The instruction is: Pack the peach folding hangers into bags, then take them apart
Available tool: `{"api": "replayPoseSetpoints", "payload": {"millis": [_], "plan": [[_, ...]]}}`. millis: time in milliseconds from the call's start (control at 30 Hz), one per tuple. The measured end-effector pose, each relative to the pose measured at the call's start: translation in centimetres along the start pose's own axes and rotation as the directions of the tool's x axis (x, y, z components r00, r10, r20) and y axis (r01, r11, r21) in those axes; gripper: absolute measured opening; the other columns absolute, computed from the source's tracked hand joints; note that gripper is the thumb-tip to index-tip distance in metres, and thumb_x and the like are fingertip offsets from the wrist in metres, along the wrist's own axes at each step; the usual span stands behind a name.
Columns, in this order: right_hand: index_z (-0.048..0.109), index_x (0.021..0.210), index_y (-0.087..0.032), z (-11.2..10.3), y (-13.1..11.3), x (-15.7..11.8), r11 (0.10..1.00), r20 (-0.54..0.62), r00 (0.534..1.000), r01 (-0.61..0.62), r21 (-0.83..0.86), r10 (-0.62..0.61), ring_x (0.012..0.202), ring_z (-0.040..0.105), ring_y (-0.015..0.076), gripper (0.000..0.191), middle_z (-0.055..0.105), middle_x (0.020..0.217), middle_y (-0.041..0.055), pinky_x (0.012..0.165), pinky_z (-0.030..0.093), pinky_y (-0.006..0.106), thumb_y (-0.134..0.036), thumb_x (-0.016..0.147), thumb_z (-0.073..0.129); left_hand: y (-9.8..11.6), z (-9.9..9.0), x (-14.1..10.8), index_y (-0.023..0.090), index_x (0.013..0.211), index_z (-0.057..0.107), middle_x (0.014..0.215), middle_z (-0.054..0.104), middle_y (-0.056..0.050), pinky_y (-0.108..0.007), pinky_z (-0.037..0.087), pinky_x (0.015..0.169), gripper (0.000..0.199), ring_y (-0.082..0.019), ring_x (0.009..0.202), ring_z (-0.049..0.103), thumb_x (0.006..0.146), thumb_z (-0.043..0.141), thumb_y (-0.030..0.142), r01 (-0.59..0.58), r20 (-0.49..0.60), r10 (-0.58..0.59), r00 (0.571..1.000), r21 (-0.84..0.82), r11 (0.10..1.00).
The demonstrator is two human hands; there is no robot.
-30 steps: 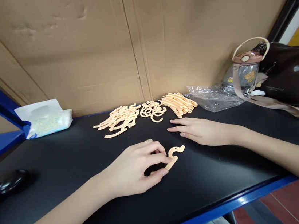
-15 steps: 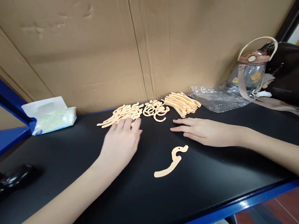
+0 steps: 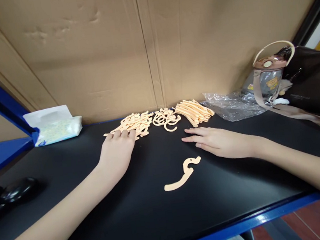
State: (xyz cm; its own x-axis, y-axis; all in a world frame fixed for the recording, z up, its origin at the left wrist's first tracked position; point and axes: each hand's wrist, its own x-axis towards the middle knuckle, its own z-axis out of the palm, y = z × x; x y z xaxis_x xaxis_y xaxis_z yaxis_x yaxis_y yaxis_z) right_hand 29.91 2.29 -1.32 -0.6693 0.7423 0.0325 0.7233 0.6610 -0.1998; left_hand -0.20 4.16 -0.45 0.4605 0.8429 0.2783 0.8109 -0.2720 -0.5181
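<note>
My left hand is at the near edge of a pile of cream curved plastic hanger pieces. Its fingers are curled together, with the tips and whatever they hold hidden. My right hand rests on the black tabletop, open, fingers spread and pointing left, holding nothing. Between my hands and nearer to me lies a single cream hanger piece, a curved arm with a hook-shaped end. Loose cream hooks form a small heap in the middle. Just right of them is a stack of plain curved hanger arms.
A tissue pack sits at the back left, and a black glossy object at the left edge. Clear plastic wrap, a strapped water bottle and a dark bag occupy the right. Cardboard stands behind.
My left hand has drawn back to the left along the near edge of the pile, and its fingers are more curled. My right hand and the single hanger piece have stayed put.
</note>
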Motion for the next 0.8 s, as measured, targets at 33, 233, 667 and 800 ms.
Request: {"api": "replayPoseSetpoints", "payload": {"millis": [33,233,667,800], "plan": [[0.045,0.143,-0.025,0.0,0.0,0.0,1.0,0.004,1.0,-0.002,-0.004,0.002,0.139,0.036,0.0266,0.046,0.033,0.154,0.0074,0.114,0.031,0.047,-0.026,0.098,0.033,0.0,0.1,0.1,0.01,0.097,0.065,0.091,0.07,-0.017,-0.042,0.051,0.076,0.041,-0.032,0.089,0.066,0.079,0.032,-0.006,-0.008,-0.003,0.008,1.0,-0.008,1.0],[0.044,0.144,-0.024,-0.1,-0.1,0.0,1.0,0.018,1.0,-0.003,-0.025,0.003,0.139,0.036,0.0265,0.047,0.033,0.154,0.0082,0.114,0.03,0.046,-0.025,0.098,0.033,0.5,0.9,0.2,0.008,0.109,0.061,0.103,0.067,-0.018,-0.042,0.05,0.084,0.039,-0.032,0.1,0.062,0.083,0.035,-0.003,-0.035,-0.036,0.032,0.999,-0.063,0.997],[0.042,0.144,-0.025,0.1,0.2,0.0,0.999,0.008,1.0,0.019,-0.042,-0.018,0.139,0.036,0.0256,0.047,0.033,0.154,0.0081,0.114,0.031,0.046,-0.024,0.098,0.033,1.5,-0.4,-0.4,0.009,0.094,0.065,0.092,0.065,-0.016,-0.041,0.049,0.079,0.026,-0.031,0.091,0.061,0.089,0.039,0.011,-0.089,-0.069,0.079,0.994,-0.14,0.986],[0.044,0.143,-0.026,0.2,0.2,0.0,0.999,-0.019,1.0,0.023,-0.025,-0.023,0.138,0.038,0.0263,0.047,0.035,0.153,0.0076,0.113,0.032,0.048,-0.024,0.097,0.035,2.5,-1.1,-1.3,0.01,0.092,0.068,0.088,0.066,-0.014,-0.042,0.049,0.074,0.028,-0.031,0.088,0.061,0.092,0.04,0.015,-0.142,-0.085,0.127,0.988,-0.209,0.967]]}}
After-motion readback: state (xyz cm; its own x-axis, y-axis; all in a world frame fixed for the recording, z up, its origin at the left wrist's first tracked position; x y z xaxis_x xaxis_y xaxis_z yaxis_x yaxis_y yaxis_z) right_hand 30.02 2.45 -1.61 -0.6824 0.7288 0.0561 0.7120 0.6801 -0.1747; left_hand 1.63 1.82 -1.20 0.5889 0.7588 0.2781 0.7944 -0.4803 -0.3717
